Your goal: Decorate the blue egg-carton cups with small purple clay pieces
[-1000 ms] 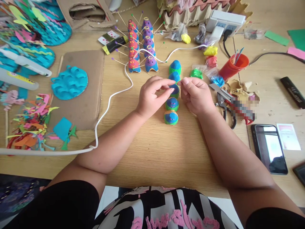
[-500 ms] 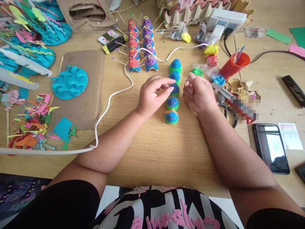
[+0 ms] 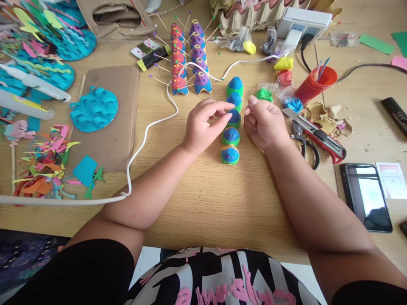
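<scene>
A row of blue and green domes [image 3: 229, 155] runs away from me down the middle of the table; the nearest two show small faces. My left hand [image 3: 206, 127] is just left of the row, thumb and forefinger bent toward each other with a gap between the tips, over the row's edge. On the right side of the row, my right hand [image 3: 265, 120] is closed, thumb pressed on the curled fingers; whatever it may pinch is too small to make out. Behind my left hand stand a red and blue row [image 3: 179, 84] and a purple and blue row [image 3: 202, 81], both with pins sticking out.
A white cord [image 3: 145, 137] crosses the table at left, beside cardboard [image 3: 124, 127] with a blue disc. At right are a red cutter [image 3: 330, 144], black-handled scissors [image 3: 313, 154], a red cup [image 3: 313, 87], green clay [image 3: 264, 95] and a phone [image 3: 365, 197]. A power strip [image 3: 305, 21] lies behind.
The view has shifted slightly, so things on the right appear a little farther right. Both hands keep nearly the same pose and place.
</scene>
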The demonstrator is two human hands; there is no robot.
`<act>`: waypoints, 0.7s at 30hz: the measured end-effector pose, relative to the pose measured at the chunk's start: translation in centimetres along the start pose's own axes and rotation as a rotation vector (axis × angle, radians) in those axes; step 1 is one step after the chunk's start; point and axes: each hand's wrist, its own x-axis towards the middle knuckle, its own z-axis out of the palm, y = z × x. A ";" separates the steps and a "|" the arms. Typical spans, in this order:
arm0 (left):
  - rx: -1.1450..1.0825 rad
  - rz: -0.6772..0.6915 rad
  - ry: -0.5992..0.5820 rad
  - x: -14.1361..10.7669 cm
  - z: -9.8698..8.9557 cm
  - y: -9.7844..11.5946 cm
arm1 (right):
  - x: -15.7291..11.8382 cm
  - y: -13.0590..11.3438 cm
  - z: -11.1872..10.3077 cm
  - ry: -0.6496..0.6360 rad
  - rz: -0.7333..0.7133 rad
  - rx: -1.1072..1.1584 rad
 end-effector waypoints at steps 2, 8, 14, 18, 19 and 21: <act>-0.020 0.003 -0.002 0.0 0.0 -0.1 | -0.1 0.0 0.0 -0.020 -0.005 0.006; -0.003 -0.007 -0.015 -0.1 0.0 -0.1 | -0.2 0.1 0.1 0.002 -0.004 -0.034; 0.015 -0.007 -0.020 0.0 0.0 0.0 | -0.2 0.1 0.3 0.005 -0.035 -0.045; 0.006 -0.006 -0.023 0.0 -0.1 0.1 | -0.2 0.3 0.3 0.019 -0.018 -0.071; 0.003 -0.003 -0.020 0.0 -0.1 0.1 | -0.2 0.3 0.3 0.023 -0.017 -0.074; -0.002 0.003 -0.017 0.0 -0.1 0.1 | -0.2 0.3 0.4 0.020 -0.024 -0.070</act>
